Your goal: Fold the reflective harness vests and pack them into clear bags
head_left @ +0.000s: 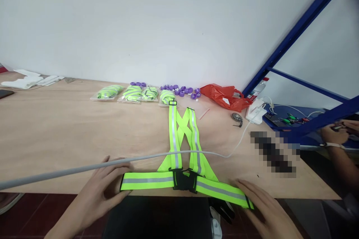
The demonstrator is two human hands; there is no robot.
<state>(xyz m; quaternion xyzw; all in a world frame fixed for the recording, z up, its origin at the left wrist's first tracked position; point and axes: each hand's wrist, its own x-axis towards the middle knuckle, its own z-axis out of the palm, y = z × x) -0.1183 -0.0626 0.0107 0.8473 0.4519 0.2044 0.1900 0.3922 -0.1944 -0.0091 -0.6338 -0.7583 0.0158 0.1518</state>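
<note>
While the harness [195, 162] lies between, both hands [98, 186] [260, 203] touch its waistband [148, 180].

Tabletop of pale wood [70, 127], its near edge beside your hands. Between your left hand [103, 185] and right hand [263, 205] lies a yellow-green reflective harness [173, 134]. Beyond them: clear packets of similar straps [133, 92], purple rolls [182, 91], red plastic bag [221, 95]. Farther past your right: white power strip [255, 112].

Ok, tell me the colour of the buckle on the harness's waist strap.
The buckle is black; the head view shows it best.
</note>
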